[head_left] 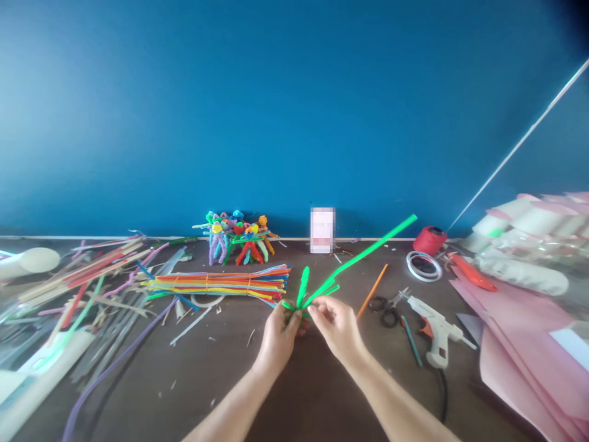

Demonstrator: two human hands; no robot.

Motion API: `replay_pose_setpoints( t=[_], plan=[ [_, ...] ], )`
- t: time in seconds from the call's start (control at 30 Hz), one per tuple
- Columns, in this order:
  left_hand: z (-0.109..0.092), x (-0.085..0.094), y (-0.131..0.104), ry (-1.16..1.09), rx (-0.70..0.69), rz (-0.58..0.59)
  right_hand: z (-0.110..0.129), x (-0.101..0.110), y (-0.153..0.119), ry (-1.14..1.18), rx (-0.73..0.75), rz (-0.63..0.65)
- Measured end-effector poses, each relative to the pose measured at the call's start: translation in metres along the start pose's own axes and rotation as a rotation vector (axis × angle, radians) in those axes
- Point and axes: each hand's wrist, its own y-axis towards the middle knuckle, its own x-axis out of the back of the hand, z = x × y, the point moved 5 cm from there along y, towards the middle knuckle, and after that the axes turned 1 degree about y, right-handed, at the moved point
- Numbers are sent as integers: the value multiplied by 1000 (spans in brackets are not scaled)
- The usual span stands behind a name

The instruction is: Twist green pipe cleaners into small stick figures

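Bright green pipe cleaners [327, 285] are bent and joined into a branching shape at the middle of the table. One long end rises up and to the right, while a shorter folded loop stands upright. My left hand [280, 331] is closed on the lower left of this shape, thumb against the fingers. On its other side my right hand [337, 324] pinches the green stems near the joint. Both hands are close together, and the fingers partly hide the joint. Just beyond my left hand lies a tied bundle of multicoloured pipe cleaners [221, 283].
Several small pipe-cleaner figures [239, 238] stand by the wall. At right are scissors [390, 307], a white glue gun [437, 331], red thread [429, 240], a tape ring [424, 266] and pink sheets [519, 344]. Loose sticks and strips [92, 276] clutter the left.
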Motion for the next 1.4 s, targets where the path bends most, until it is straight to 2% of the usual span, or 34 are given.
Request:
replay_pose_setpoints(
  t=[0.17,0.33,0.73,0.93,1.13,1.4],
  plan=[
    [-2,-1,-1,61,-24,19,-1,-1,0,-28,-15,9],
    [-3,-1,-1,26,-28,5,4,1,-1,-108,58,-8],
    [-5,-5,-4,-195,155,19,-1,6,7,-121,100,-7],
    [-9,-6,-3,-361,213,54,-10,4,9,60,-20,79],
    [-9,-7,-4,-433,314,170,-18,0,5,377,-282,207],
    [-9,-6,-7,-468,352,346,-30,-4,4,496,-386,287]
  ],
)
